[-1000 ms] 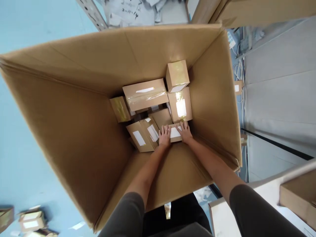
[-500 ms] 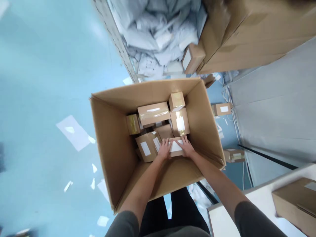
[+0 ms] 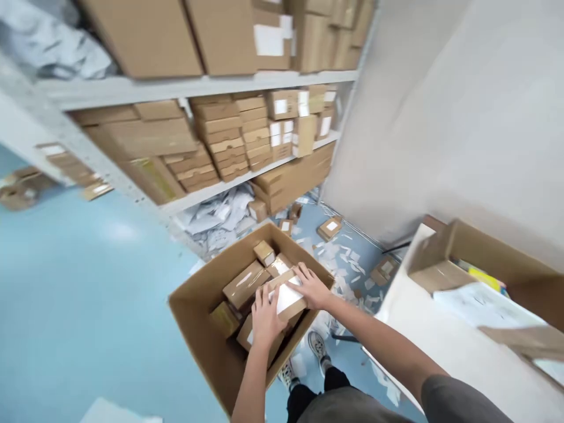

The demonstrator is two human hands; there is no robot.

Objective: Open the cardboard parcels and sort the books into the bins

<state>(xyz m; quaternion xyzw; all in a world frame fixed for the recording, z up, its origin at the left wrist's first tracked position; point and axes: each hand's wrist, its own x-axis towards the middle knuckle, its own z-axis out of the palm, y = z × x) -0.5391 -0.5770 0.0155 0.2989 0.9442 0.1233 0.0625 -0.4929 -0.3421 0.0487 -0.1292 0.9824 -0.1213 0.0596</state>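
A small brown cardboard box (image 3: 291, 301) with a white label is held between my two hands, over the inside of a large open carton (image 3: 187, 317). My left hand (image 3: 265, 317) grips its near left side, fingers spread over the top. My right hand (image 3: 311, 286) closes on its right end, the fingers reaching across the edge. Beneath and beside it lie several other small boxes, among them a long taped box (image 3: 245, 284), a small upright box (image 3: 264, 252) at the far corner and a yellow-taped box (image 3: 224, 320) on the left. My hands hide part of the load below.
Metal shelving (image 3: 211, 192) packed with brown boxes stands ahead. Grey-white mailing bags (image 3: 220, 214) fill its bottom. Paper scraps (image 3: 346, 258) and a small box (image 3: 329, 228) lie on the blue floor. To the right, a white table (image 3: 423, 352) bears an open carton (image 3: 520, 252).
The labelled box has come up from the carton's near right corner in both hands. My view has swung upward, bringing the shelves and wall into sight.
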